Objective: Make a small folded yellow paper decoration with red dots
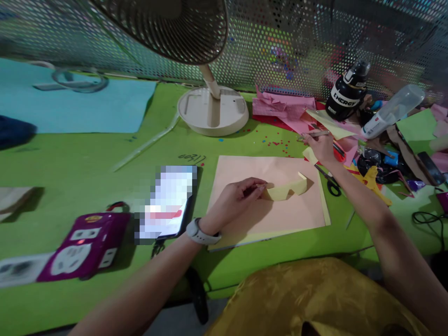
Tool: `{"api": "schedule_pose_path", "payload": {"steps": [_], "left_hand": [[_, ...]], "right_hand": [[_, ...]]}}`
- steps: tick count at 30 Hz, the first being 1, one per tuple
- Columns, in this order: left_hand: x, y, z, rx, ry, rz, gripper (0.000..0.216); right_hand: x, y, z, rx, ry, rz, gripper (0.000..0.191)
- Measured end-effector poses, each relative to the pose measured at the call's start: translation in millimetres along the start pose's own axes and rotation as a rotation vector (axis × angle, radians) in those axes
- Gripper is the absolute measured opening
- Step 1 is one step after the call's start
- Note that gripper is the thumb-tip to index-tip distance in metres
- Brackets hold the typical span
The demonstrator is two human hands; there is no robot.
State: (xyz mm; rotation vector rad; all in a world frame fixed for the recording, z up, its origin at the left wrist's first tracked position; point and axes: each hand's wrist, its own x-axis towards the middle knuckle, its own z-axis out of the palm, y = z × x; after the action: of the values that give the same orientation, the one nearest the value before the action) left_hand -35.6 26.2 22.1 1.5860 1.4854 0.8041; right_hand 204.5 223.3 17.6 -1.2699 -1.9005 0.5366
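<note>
A folded strip of pale yellow paper (285,190) is pinched at its left end by my left hand (245,193), which wears a light watch. The strip stands bent in zigzags over a peach paper sheet (269,214). Further off to the right, my right hand (322,148) has its fingers closed around a slim grey pen-like tool (317,134); its exact kind is too small to tell. Below that hand lie scissors (331,181) with dark handles, partly covering a small yellow scrap (310,155). A red-and-black object (339,151) shows beside my right wrist.
A fan base (213,116) stands at the back before a perforated metal panel. A lit phone (171,200) and a purple power strip (86,242) lie left. Paper scraps, a black bottle (345,95) and a clear bottle (394,112) crowd the right.
</note>
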Motion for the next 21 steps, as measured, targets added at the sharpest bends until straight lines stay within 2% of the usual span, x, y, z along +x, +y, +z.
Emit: {"api": "schedule_pose_path", "payload": {"steps": [4, 8, 11, 15, 21], "left_hand": [[0.0, 3.6, -3.0, -0.002, -0.007, 0.008, 0.040], [-0.7, 7.5, -8.0, 0.074, -0.071, 0.041, 0.054], [-1.0, 9.6, -8.2, 0.137, -0.110, 0.078, 0.064], [-1.5, 14.4, -3.8, 0.134, -0.143, 0.057, 0.063], [-0.4, 19.7, 3.5, -0.106, -0.206, -0.133, 0.045]], "right_hand": [[2.6, 4.8, 0.2, 0.254, 0.019, 0.125, 0.034], [-4.7, -6.7, -12.5, 0.485, -0.018, 0.293, 0.039], [-24.1, -22.4, -28.4, 0.523, -0.083, 0.365, 0.037], [-60.9, -44.2, -44.8, 0.556, -0.171, 0.424, 0.038], [-95.0, -68.9, -37.9, 0.573, -0.317, 0.491, 0.037]]}}
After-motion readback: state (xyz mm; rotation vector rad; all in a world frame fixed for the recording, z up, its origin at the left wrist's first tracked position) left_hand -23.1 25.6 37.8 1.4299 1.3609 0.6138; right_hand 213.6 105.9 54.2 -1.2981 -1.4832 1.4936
